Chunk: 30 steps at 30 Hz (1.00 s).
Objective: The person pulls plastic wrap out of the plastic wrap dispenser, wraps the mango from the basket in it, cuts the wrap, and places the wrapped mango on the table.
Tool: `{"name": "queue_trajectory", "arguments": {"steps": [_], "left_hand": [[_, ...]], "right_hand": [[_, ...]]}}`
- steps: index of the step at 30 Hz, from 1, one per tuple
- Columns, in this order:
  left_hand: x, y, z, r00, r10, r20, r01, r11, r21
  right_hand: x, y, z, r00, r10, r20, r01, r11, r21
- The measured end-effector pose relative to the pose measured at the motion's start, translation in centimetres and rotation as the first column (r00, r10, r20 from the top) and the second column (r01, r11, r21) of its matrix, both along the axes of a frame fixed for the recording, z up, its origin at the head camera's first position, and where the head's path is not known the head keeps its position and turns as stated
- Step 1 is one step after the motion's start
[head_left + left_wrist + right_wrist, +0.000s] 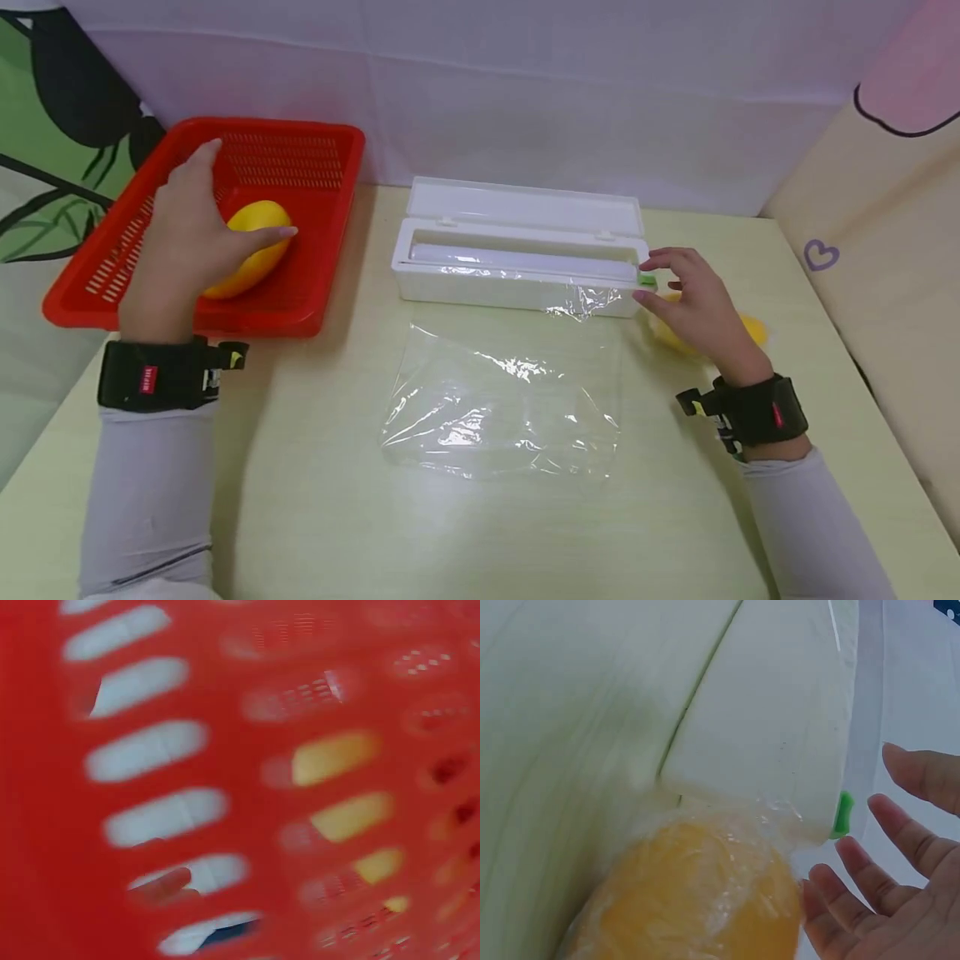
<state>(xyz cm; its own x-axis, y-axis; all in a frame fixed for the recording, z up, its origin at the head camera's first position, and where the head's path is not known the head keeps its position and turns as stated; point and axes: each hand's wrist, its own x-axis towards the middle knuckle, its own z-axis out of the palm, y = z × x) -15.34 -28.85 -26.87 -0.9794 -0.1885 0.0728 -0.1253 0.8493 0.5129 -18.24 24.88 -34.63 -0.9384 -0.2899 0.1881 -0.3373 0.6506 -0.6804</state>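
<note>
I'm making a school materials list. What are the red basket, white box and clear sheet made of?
The red basket seems plastic, smooth and slightly shiny, with neat moulded slots. The white box is probably hard plastic, smooth, given its even walls. The clear sheet looks like thin, glossy plastic film: see-through with bright, crinkly glints.

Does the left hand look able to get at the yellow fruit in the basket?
Most likely yes: the left hand is right by the fruit, its thumb crossing it in the head view, and the basket's top is open.
</note>
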Motion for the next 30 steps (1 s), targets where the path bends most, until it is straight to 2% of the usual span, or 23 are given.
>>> {"name": "queue_trajectory", "arguments": {"steps": [5, 10, 15, 20, 23, 30], "left_hand": [[-1.3, -0.7, -1.7, 0.997, 0.026, 0.076, -0.029, 0.999, 0.034], [-2.1, -1.0, -3.0, 0.985, 0.02, 0.169, -0.018, 1.0, -0.012], [-2.0, -1.2, -3.8, 0.964, 0.03, 0.265, -0.02, 0.999, -0.038], [-1.3, -1.4, -4.1, 0.933, 0.07, 0.354, -0.069, 0.998, -0.017], [-1.1, -1.5, -4.1, 0.925, 0.09, 0.369, -0.094, 0.996, -0.007], [-0.9, -1.8, -4.3, 0.927, 0.134, 0.352, -0.143, 0.99, 0.0]], "right_hand": [[-0.6, 0.2, -0.7, 1.0, 0.005, 0.026, -0.005, 1.0, 0.007], [-0.8, 0.4, -1.3, 0.999, 0.004, 0.041, -0.005, 1.0, 0.017], [-0.8, 0.4, -1.6, 1.0, 0.005, 0.025, -0.005, 1.0, 0.01], [-0.7, 0.1, -1.7, 1.0, 0.007, -0.006, -0.007, 1.0, 0.018], [-0.6, 0.0, -1.8, 1.0, 0.005, -0.015, -0.005, 1.0, 0.027], [-0.6, 0.0, -2.0, 1.0, 0.01, -0.012, -0.009, 0.999, 0.039]]}}
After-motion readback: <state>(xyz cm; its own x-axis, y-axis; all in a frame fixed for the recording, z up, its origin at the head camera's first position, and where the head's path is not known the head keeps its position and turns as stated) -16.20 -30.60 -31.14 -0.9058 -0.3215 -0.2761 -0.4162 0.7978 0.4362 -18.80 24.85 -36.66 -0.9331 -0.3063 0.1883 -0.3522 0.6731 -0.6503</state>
